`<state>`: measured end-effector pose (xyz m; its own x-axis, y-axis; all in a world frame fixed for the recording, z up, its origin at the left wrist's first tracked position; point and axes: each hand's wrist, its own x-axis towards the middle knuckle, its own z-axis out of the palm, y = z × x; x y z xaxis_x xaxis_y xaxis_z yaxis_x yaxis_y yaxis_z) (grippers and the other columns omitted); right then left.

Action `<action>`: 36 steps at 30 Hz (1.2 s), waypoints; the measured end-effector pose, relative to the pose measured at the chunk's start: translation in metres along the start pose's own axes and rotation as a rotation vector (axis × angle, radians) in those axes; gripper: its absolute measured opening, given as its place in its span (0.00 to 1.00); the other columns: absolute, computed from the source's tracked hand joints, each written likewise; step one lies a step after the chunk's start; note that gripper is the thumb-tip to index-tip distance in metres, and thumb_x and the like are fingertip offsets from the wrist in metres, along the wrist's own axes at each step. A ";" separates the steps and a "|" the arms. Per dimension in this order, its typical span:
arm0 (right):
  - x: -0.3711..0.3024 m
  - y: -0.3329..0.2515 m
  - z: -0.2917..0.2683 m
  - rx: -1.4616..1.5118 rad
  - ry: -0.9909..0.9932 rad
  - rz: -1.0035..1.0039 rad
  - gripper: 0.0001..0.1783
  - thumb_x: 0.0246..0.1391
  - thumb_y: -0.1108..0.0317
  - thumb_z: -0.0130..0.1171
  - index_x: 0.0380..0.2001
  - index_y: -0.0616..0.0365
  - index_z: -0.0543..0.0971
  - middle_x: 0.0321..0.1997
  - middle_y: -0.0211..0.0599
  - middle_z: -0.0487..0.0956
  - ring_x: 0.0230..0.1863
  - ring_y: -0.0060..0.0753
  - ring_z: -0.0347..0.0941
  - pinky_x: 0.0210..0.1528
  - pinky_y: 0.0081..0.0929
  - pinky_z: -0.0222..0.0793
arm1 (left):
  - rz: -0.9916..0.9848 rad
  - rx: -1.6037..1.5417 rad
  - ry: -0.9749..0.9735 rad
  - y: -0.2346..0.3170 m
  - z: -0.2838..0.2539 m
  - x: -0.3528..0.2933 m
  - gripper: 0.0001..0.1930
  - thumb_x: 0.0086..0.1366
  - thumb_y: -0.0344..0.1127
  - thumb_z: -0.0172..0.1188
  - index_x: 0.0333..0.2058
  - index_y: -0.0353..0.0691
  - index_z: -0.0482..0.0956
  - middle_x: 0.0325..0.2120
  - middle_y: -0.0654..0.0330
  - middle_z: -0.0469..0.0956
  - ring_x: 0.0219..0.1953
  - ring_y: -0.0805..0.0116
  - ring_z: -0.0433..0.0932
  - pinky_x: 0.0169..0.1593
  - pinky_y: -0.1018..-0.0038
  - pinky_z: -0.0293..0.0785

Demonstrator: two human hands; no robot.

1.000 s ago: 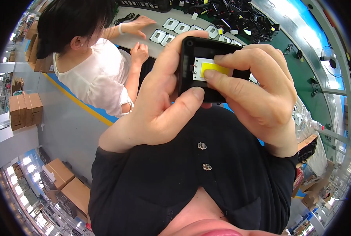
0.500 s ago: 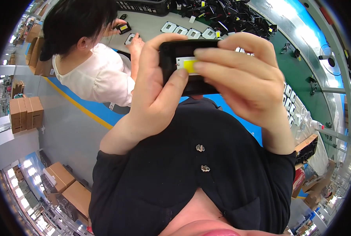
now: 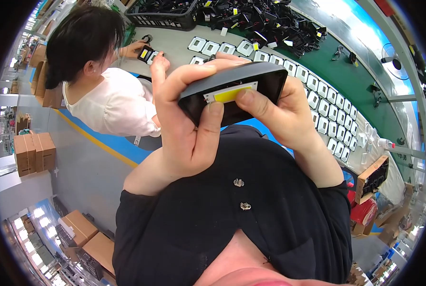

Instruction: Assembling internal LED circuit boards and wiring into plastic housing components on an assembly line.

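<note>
Between my two hands I hold a black rectangular lamp housing [image 3: 270,78], tilted so that its hollow inside faces me. A white strip-shaped LED plate [image 3: 232,94] with a yellow middle lies inside it. My left hand [image 3: 187,107] grips the housing's left end, its thumb pressing by the plate's left end. My right hand [image 3: 289,109] is wrapped round the other end, thumb on the plate's right part. Fingers behind the housing are mostly hidden.
Rows of white-framed pieces [image 3: 334,114] cover the table on the right. A heap of black lamp parts [image 3: 265,24] lies at the back beside a black crate [image 3: 163,16]. At left, a co-worker [image 3: 110,97] handles a similar part. Cartons [image 3: 34,152] stand on the floor.
My right hand has shifted from fingers over the plate to a grip on the housing's right end, thumb on the plate. The housing has tilted, its right end higher.
</note>
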<state>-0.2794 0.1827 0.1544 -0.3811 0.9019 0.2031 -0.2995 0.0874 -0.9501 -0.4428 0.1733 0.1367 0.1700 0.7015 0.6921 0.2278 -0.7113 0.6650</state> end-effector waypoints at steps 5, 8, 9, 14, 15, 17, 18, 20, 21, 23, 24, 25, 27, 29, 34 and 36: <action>0.004 -0.004 0.009 -0.014 0.048 -0.043 0.12 0.55 0.69 0.56 0.39 0.66 0.75 0.32 0.29 0.77 0.34 0.16 0.70 0.36 0.18 0.68 | 0.183 -0.112 0.012 -0.013 0.002 0.010 0.18 0.58 0.24 0.48 0.47 0.35 0.57 0.43 0.51 0.74 0.44 0.65 0.72 0.58 0.45 0.30; 0.013 -0.004 0.009 -0.055 0.085 0.015 0.10 0.54 0.68 0.55 0.33 0.67 0.76 0.27 0.31 0.77 0.29 0.16 0.71 0.31 0.17 0.69 | 0.109 -0.038 0.067 -0.011 0.002 0.008 0.19 0.57 0.24 0.48 0.48 0.34 0.56 0.43 0.50 0.74 0.45 0.63 0.71 0.59 0.47 0.30; 0.020 0.000 0.008 -0.030 0.058 0.007 0.11 0.54 0.67 0.56 0.33 0.67 0.76 0.26 0.30 0.77 0.29 0.16 0.71 0.31 0.17 0.68 | 0.049 -0.051 0.064 -0.013 -0.001 0.008 0.21 0.57 0.24 0.48 0.49 0.33 0.55 0.42 0.48 0.74 0.46 0.63 0.70 0.60 0.48 0.27; 0.029 0.006 -0.001 -0.042 0.091 0.157 0.13 0.55 0.64 0.55 0.33 0.65 0.77 0.25 0.26 0.76 0.28 0.13 0.68 0.29 0.16 0.65 | -0.193 -0.426 0.092 -0.014 0.004 0.014 0.20 0.60 0.23 0.46 0.51 0.31 0.55 0.46 0.49 0.68 0.48 0.64 0.69 0.59 0.63 0.53; 0.031 0.006 -0.003 -0.058 0.085 0.177 0.13 0.55 0.63 0.55 0.33 0.65 0.77 0.25 0.25 0.75 0.27 0.13 0.67 0.28 0.16 0.64 | -0.225 -0.414 0.082 -0.016 0.002 0.017 0.20 0.60 0.23 0.45 0.51 0.31 0.55 0.46 0.49 0.67 0.48 0.65 0.69 0.56 0.69 0.58; 0.032 0.006 -0.003 -0.186 0.099 0.124 0.14 0.56 0.62 0.53 0.32 0.65 0.76 0.23 0.25 0.73 0.26 0.12 0.64 0.26 0.17 0.62 | -0.186 -0.356 0.046 -0.019 -0.001 0.022 0.19 0.61 0.21 0.44 0.51 0.31 0.55 0.46 0.50 0.66 0.48 0.67 0.69 0.51 0.75 0.65; 0.035 0.010 -0.006 -0.317 0.118 0.070 0.14 0.57 0.62 0.53 0.32 0.65 0.76 0.22 0.25 0.73 0.26 0.13 0.64 0.27 0.17 0.62 | -0.127 -0.254 0.032 -0.019 0.002 0.022 0.19 0.61 0.20 0.44 0.51 0.30 0.56 0.45 0.50 0.67 0.47 0.66 0.69 0.51 0.75 0.65; 0.037 0.005 -0.004 -0.291 0.151 0.122 0.14 0.57 0.62 0.52 0.33 0.65 0.75 0.23 0.25 0.73 0.26 0.12 0.64 0.28 0.17 0.62 | -0.145 -0.216 0.010 -0.025 -0.001 0.028 0.16 0.62 0.21 0.45 0.49 0.31 0.59 0.41 0.53 0.71 0.43 0.70 0.72 0.47 0.76 0.67; 0.040 -0.005 -0.007 -0.268 0.118 0.210 0.14 0.57 0.62 0.51 0.35 0.66 0.75 0.23 0.23 0.73 0.26 0.12 0.64 0.28 0.16 0.62 | -0.132 -0.197 0.039 -0.026 -0.003 0.027 0.16 0.62 0.21 0.45 0.49 0.31 0.59 0.41 0.53 0.71 0.43 0.70 0.72 0.47 0.76 0.67; 0.040 -0.003 -0.024 -0.302 0.021 0.390 0.14 0.58 0.65 0.51 0.40 0.65 0.75 0.26 0.24 0.74 0.29 0.13 0.65 0.30 0.16 0.64 | -0.477 -0.348 -0.143 -0.030 -0.006 0.023 0.17 0.62 0.27 0.47 0.50 0.34 0.61 0.39 0.50 0.71 0.40 0.59 0.74 0.42 0.74 0.70; 0.040 -0.008 -0.023 -0.249 -0.014 0.352 0.15 0.57 0.66 0.52 0.44 0.64 0.73 0.31 0.26 0.75 0.32 0.14 0.67 0.33 0.16 0.65 | -0.218 -0.202 -0.222 -0.034 -0.011 0.024 0.20 0.63 0.29 0.46 0.54 0.36 0.58 0.45 0.48 0.68 0.48 0.58 0.71 0.42 0.74 0.70; 0.041 -0.007 -0.025 -0.274 -0.071 0.301 0.17 0.56 0.68 0.53 0.47 0.64 0.70 0.35 0.28 0.75 0.34 0.15 0.69 0.36 0.16 0.66 | -0.453 -0.397 -0.369 -0.026 -0.023 0.022 0.25 0.63 0.32 0.48 0.58 0.38 0.53 0.53 0.46 0.61 0.54 0.56 0.65 0.46 0.73 0.70; 0.042 0.000 -0.043 -0.227 -0.057 0.537 0.18 0.54 0.67 0.54 0.47 0.65 0.71 0.36 0.30 0.76 0.37 0.19 0.71 0.41 0.20 0.67 | -0.568 -0.463 -0.369 -0.019 -0.043 0.016 0.29 0.61 0.25 0.44 0.61 0.37 0.47 0.58 0.54 0.54 0.55 0.66 0.62 0.50 0.73 0.67; 0.057 0.010 -0.051 -0.319 -0.013 0.679 0.19 0.53 0.64 0.54 0.45 0.65 0.71 0.36 0.30 0.76 0.37 0.19 0.72 0.41 0.20 0.68 | -0.578 -0.443 -0.373 -0.033 -0.060 -0.007 0.28 0.62 0.26 0.44 0.61 0.39 0.50 0.60 0.55 0.51 0.53 0.65 0.66 0.46 0.73 0.69; 0.177 0.070 -0.075 -0.285 0.177 0.582 0.23 0.51 0.54 0.57 0.43 0.61 0.72 0.33 0.29 0.74 0.27 0.13 0.67 0.23 0.12 0.61 | -0.865 -0.477 -0.366 -0.038 -0.089 -0.046 0.22 0.64 0.29 0.45 0.58 0.39 0.58 0.58 0.57 0.56 0.45 0.67 0.75 0.43 0.78 0.70; 0.245 0.067 -0.062 0.066 0.070 0.265 0.26 0.53 0.54 0.56 0.47 0.63 0.67 0.43 0.36 0.72 0.42 0.25 0.70 0.42 0.17 0.68 | -0.868 -0.441 -0.376 -0.042 -0.094 -0.053 0.21 0.65 0.29 0.45 0.56 0.39 0.60 0.57 0.58 0.57 0.46 0.67 0.74 0.42 0.79 0.70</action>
<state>-0.3384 0.4363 0.1254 -0.3928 0.9170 -0.0692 -0.2548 -0.1808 -0.9499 -0.5511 0.1612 0.0984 0.4204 0.8940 -0.1547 0.0569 0.1442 0.9879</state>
